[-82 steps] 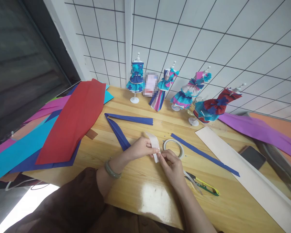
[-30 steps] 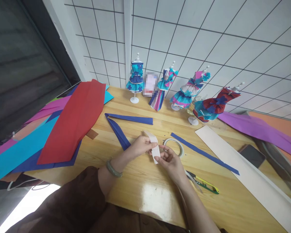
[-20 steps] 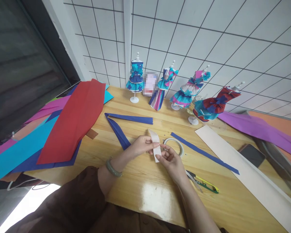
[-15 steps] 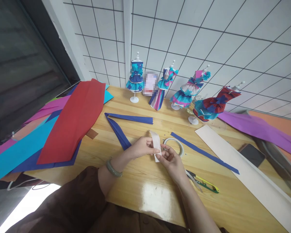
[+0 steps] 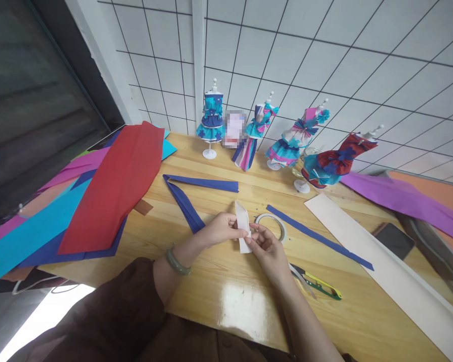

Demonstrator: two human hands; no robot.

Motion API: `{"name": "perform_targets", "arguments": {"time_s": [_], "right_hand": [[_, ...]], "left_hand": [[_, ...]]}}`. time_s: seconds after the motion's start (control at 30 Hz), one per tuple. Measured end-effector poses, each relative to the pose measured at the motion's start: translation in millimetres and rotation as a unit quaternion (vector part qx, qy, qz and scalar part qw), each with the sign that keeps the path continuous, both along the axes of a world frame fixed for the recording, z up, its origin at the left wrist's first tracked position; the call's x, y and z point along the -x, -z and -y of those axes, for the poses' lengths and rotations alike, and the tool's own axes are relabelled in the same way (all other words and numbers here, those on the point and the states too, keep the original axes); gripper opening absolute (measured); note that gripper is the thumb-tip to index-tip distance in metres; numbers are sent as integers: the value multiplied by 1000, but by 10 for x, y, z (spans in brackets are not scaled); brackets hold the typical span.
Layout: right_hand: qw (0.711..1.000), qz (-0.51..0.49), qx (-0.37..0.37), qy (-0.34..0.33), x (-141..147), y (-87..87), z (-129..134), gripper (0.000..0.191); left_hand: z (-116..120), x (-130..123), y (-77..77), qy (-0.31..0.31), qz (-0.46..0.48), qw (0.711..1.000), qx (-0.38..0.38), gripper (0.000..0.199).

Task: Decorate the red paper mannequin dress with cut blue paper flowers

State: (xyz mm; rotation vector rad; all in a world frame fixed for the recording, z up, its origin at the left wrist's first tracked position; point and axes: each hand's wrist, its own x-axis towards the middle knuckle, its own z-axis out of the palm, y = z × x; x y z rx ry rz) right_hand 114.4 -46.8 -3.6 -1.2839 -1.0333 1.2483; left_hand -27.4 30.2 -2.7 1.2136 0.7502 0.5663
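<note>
Between my two hands a short white paper strip (image 5: 242,217) stands on edge above the wooden table. My left hand (image 5: 224,229) pinches its left side between thumb and fingers. My right hand (image 5: 266,245) grips the strip's right edge with thumb and fingertips, near its lower half. Just behind my right hand lies a roll of tape (image 5: 280,222), partly covered by the fingers. A folded blue paper strip (image 5: 184,206) rests to the left of my hands, and a narrow blue strip (image 5: 317,236) lies to the right.
Green-and-yellow scissors (image 5: 322,286) lie beside my right forearm. Several small dress forms, one in blue (image 5: 213,115), line the wall. Coloured sheets, with a red one (image 5: 115,191) on top, are stacked at left. A long white sheet (image 5: 385,266) and a phone (image 5: 394,241) lie right.
The white strip has turned slightly in my fingers, and its lower end now shows a little wider. Both hands stay almost in the same place.
</note>
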Motion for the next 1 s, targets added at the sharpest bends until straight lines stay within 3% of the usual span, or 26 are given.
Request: {"name": "perform_targets", "arguments": {"time_s": [0.23,0.6,0.8,1.0], "right_hand": [[1000,-21,1,9,0,18,2,42],[998,-41,38,-27,-2,3,9,48],[997,-21,59,-34,17,7,19,53],[997,-8,66,-39,17,-9,30,53]], "left_hand": [[6,4,-11,31,10,999,-5,27],[-23,6,-36,-32,-12,999,-19,19],[-38,18,12,-3,-16,999,-39,31],[-53,32,-16,-12,-12,1000,-18,28]]}}
